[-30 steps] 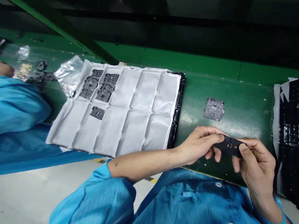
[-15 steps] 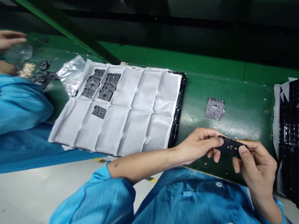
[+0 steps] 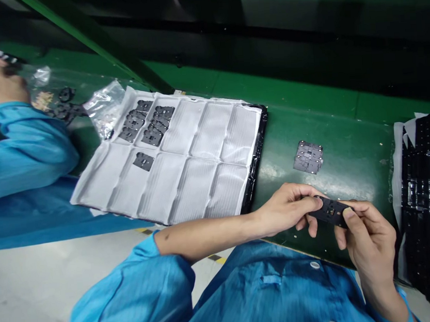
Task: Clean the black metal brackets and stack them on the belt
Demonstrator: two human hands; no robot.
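Tipped slightly since half a second earlier, a small black plate (image 3: 330, 211) sat pinched between a worker's two bare hands, which had barely shifted, while at far left a co-worker's hand (image 3: 1, 82) had dropped from its outstretched reach. The worker's left hand (image 3: 289, 209) gripped one end of the plate with the thumb on top; the right hand (image 3: 368, 232) held the other end the same way, its fingers curled beneath. The plate was above the near side of a green bench (image 3: 352, 138), its pierced face turned upward. Just beyond the hands, a small group of overlapping dark plates (image 3: 308, 157) lay on the bench. To the left stood a white-lined tray (image 3: 193, 194) with two rows of compartments: clusters of dark parts (image 3: 157, 125) filled the two leftmost of the far row, and a single dark part (image 3: 143, 161) lay in the second of the near row. A clear plastic bag (image 3: 102, 107) touched the tray's far left corner. Black ribbed trays (image 3: 423, 192) with white sheeting rested at right.
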